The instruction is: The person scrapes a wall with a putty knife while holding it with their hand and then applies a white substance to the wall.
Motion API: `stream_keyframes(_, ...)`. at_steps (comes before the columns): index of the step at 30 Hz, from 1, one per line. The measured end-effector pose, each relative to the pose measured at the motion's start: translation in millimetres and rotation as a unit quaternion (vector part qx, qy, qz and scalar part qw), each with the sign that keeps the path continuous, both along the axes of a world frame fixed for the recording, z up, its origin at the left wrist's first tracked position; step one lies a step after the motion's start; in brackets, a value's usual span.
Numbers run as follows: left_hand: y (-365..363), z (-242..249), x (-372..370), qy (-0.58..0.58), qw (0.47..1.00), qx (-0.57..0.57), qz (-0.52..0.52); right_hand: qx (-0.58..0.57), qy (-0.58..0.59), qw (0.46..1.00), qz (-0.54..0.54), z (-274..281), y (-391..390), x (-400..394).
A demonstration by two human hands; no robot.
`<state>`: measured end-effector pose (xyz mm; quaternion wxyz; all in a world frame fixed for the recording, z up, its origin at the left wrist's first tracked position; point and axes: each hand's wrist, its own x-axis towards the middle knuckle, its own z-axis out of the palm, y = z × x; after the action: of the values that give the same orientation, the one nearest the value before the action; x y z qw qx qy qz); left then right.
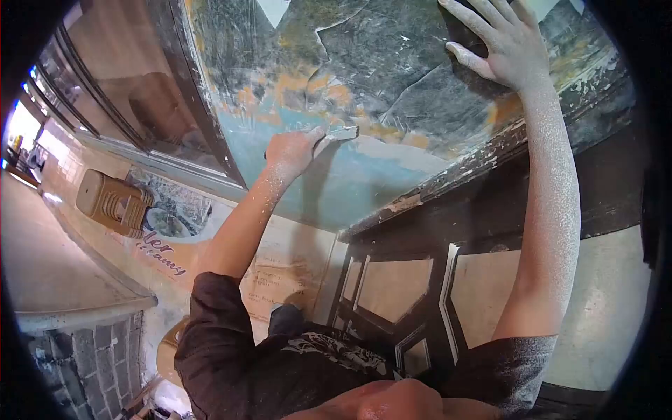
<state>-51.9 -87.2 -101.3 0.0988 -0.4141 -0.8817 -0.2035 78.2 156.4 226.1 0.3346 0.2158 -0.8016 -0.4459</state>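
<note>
My left hand (289,152) is closed around a scraper (341,134). Its flat blade touches the wall at the border between a dark, worn layer and a smooth pale blue area (301,178). At the upper right my right hand (500,42) lies with spread fingers against the wall (392,63), holding nothing. White dust coats both forearms, the right one most. Cracks, peeling edges and orange patches mark the dark layer.
A dark frame strip (448,178) with chipped paint borders the wall on the right, above a dark panelled door (392,287). To the left are a window (140,84), a brown plastic stool (112,203) and flattened cardboard (280,280) on the floor.
</note>
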Motion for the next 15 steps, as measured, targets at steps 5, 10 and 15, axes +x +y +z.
stream_keyframes(5,3.5,-1.0,10.2,-0.025,0.999,0.001,0.034,0.001,-0.001,1.0,-0.018,0.9,-4.4,3.6)
stream_keyframes(10,15.5,-2.7,13.9,-0.052,0.998,0.003,0.026,0.013,0.002,1.0,-0.021,1.5,-2.7,3.7)
stream_keyframes(15,36.6,-5.9,29.1,-0.058,0.998,0.023,0.016,0.012,0.005,1.0,-0.016,1.2,-2.8,3.0)
